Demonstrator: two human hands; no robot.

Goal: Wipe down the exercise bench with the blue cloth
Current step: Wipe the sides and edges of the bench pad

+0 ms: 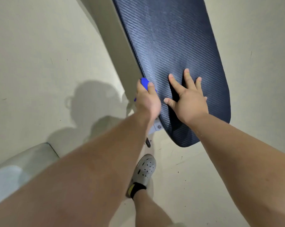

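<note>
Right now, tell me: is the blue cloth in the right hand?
No, the blue cloth is bunched in the left hand at the bench pad's edge, while the right hand lies flat and empty on the pad.

blue cloth: mostly hidden by left hand | bench: top cut off

The right hand is laid flat on the bench. The left hand, just beside it, is placed at the bench's left edge.
</note>
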